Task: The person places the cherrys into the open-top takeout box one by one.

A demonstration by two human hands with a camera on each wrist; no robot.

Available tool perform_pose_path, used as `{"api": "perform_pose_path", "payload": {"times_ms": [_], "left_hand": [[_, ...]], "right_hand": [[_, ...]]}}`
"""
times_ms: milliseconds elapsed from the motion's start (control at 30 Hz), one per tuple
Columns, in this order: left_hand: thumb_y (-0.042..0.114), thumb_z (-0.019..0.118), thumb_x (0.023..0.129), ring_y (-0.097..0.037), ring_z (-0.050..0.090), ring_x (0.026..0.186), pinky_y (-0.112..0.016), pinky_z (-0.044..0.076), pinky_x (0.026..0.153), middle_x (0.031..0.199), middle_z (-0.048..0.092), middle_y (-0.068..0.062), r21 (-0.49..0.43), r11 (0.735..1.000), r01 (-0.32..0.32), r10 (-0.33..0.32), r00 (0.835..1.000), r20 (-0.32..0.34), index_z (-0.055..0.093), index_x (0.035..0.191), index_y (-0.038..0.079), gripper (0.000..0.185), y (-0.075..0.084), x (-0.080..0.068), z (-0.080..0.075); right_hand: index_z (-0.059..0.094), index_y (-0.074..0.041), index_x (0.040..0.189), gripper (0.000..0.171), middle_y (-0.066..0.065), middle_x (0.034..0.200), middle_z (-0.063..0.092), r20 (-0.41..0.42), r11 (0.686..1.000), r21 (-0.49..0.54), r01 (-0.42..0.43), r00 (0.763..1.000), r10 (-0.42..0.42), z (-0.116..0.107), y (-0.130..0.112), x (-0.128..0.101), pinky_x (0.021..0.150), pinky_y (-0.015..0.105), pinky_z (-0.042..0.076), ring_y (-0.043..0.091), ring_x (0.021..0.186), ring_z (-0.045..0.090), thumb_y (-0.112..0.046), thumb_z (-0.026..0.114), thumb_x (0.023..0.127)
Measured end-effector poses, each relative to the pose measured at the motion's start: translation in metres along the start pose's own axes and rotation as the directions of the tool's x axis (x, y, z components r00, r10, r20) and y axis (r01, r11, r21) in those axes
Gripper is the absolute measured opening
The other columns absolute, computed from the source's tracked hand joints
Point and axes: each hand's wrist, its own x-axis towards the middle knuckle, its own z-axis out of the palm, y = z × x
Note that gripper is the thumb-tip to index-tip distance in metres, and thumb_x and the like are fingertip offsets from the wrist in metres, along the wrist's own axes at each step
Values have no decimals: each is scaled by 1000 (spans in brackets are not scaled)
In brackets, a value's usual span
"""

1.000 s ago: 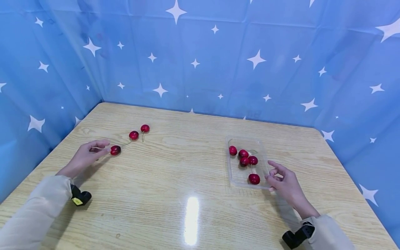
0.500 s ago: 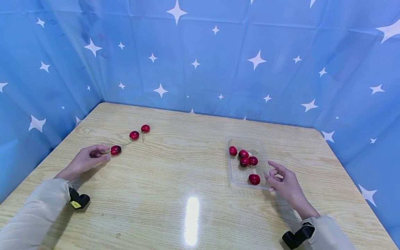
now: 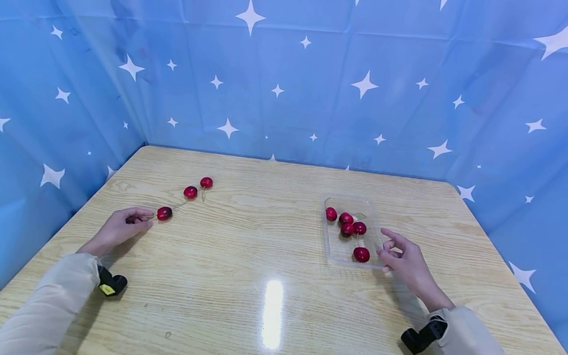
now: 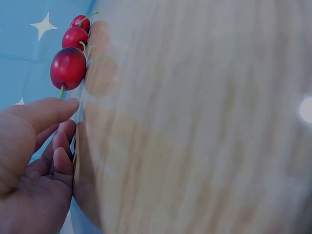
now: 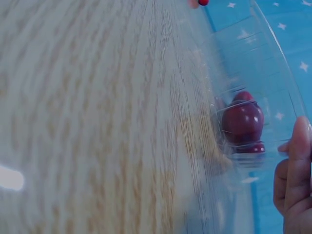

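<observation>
Three loose red cherries lie in a row at the left of the wooden table [image 3: 266,236]. My left hand [image 3: 148,220] rests beside the nearest cherry [image 3: 164,213] and pinches its green stem between thumb and curled fingers. In the left wrist view my thumb [image 4: 48,111] covers the stem end of that cherry [image 4: 68,68]. A clear plastic tray [image 3: 326,246] at the right holds several cherries [image 3: 346,224]. My right hand [image 3: 385,249] rests against the tray's near right corner with loosely bent fingers. One finger [image 5: 296,161] lies along the tray wall [image 5: 263,63], near a cherry [image 5: 242,122].
The two other loose cherries [image 3: 190,192] [image 3: 206,182] lie further back from my left hand. Blue star-patterned cloth [image 3: 284,88] walls the table at the back and both sides. A bright light reflection [image 3: 271,310] sits on the near tabletop.
My left hand's fingers have curled in and closed on the nearest cherry's stem. The cherry barely shifted. The right hand and the tray have stayed still.
</observation>
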Motion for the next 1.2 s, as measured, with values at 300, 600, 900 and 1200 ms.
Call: {"api": "perform_pose_path", "payload": {"times_ms": [300,600,900,1200], "left_hand": [[39,54,86,-11,46,80,-20,40,62,105,53,-16,-11,1000,26,-26,1000,-10,52,116,-1,50,1,-1,-1],[43,49,88,-11,46,77,-22,41,61,97,53,-5,-77,994,78,-82,995,-56,53,114,0,50,3,-4,1],[44,48,88,-12,48,76,-24,43,59,94,52,0,-115,990,79,-89,993,-77,52,112,1,50,5,-4,-3],[40,48,89,4,48,82,-16,43,67,93,51,19,-144,989,9,-23,995,-100,52,113,0,48,10,-1,-9]], "right_hand": [[32,8,131,52,8,82,44,-9,1000,-6,8,1000,-8,1,-1,0,49,25,49,3,70,57,1,55,85],[32,8,132,52,9,82,44,-2,1000,-2,6,1000,-6,0,-1,0,49,26,49,4,71,57,2,54,85],[31,8,132,53,8,82,44,0,1000,-1,-6,1000,6,0,-1,0,50,26,49,5,72,58,1,54,85],[31,8,132,52,9,82,44,4,1000,-5,-4,1000,4,0,-2,0,51,26,49,5,74,58,1,54,86]]}}
